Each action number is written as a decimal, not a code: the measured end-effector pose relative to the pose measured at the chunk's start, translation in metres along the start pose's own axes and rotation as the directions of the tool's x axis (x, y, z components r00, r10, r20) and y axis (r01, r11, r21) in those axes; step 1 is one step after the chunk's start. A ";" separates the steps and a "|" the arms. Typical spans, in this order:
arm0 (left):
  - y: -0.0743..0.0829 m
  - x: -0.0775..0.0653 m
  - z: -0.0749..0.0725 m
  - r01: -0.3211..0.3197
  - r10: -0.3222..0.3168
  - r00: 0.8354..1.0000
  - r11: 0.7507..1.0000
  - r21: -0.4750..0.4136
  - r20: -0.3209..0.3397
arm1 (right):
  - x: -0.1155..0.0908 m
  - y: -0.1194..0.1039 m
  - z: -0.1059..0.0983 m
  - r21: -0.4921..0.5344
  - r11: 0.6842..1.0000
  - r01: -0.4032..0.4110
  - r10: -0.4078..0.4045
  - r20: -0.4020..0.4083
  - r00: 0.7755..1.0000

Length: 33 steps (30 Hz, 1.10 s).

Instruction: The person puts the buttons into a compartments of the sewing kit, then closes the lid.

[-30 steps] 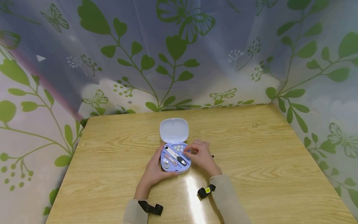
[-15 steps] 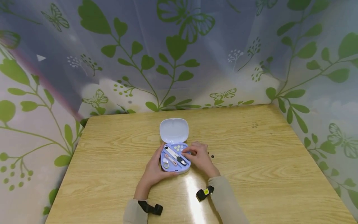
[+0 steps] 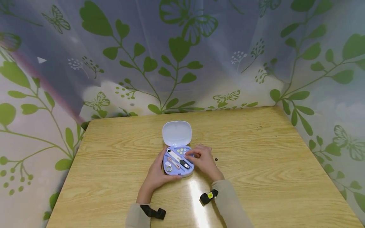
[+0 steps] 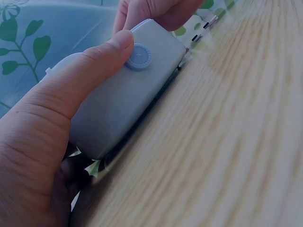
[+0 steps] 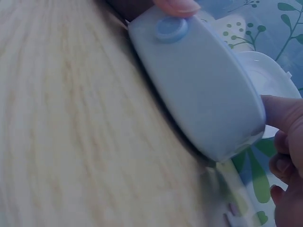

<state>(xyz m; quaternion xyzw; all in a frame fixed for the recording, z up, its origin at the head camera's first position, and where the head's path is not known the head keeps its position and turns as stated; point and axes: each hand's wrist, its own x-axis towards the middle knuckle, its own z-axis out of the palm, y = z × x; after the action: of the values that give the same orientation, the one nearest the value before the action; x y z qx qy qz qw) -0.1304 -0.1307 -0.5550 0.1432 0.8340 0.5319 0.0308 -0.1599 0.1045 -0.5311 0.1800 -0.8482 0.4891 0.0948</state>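
Left hand (image 3: 157, 172) grips the sewing kit box (image 4: 123, 104) on the desk (image 3: 256, 174). Right hand (image 3: 203, 160) is nearer the pale buttons (image 3: 181, 149), just beyond and left of its narrow pinch (can't tell if it holds anything). Snips (image 3: 178, 158) run diagonally alongside; open lid (image 3: 177, 133) behind; black bit (image 3: 216, 159) off right.

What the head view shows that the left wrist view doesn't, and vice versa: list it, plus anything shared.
Head only: pale round pieces and a long black-and-white tool inside the rounded pale-blue plastic box. Left wrist only: the round blue ridged disc on the box's outer wall. Both: the box, left hand, right hand and wood-grained tabletop.
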 end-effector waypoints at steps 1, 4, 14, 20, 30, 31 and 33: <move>0.000 0.000 0.000 -0.004 0.004 1.000 1.000 -0.002 -0.001 | 0.000 0.000 -0.001 0.000 1.000 -0.001 0.001 -0.004 1.000; 0.000 -0.001 0.000 -0.009 0.009 1.000 1.000 -0.008 -0.005 | 0.001 -0.001 -0.004 0.002 1.000 0.010 -0.010 -0.023 1.000; 0.000 -0.001 0.000 -0.001 0.001 1.000 1.000 -0.012 -0.001 | 0.007 -0.008 -0.022 0.002 0.997 0.082 -0.081 -0.083 0.993; 0.000 -0.002 0.000 -0.002 0.002 1.000 1.000 -0.009 -0.005 | 0.007 -0.010 -0.035 0.045 0.997 0.060 -0.055 -0.094 0.994; 0.001 -0.001 0.000 0.011 -0.011 1.000 1.000 0.002 -0.013 | -0.001 0.005 -0.050 0.033 0.997 0.068 -0.062 -0.149 0.987; 0.001 -0.001 0.000 0.010 -0.010 1.000 1.000 0.002 -0.012 | -0.002 0.007 -0.051 0.031 0.997 0.072 -0.067 -0.156 0.985; 0.001 -0.001 0.000 0.012 -0.012 1.000 1.000 0.002 -0.010 | -0.006 0.011 -0.051 0.015 0.997 0.078 -0.075 -0.164 0.984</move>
<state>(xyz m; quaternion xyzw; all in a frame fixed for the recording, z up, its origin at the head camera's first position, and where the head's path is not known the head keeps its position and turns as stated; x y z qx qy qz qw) -0.1293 -0.1307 -0.5537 0.1355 0.8357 0.5314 0.0298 -0.1601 0.1546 -0.5166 0.1727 -0.8247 0.5072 0.1809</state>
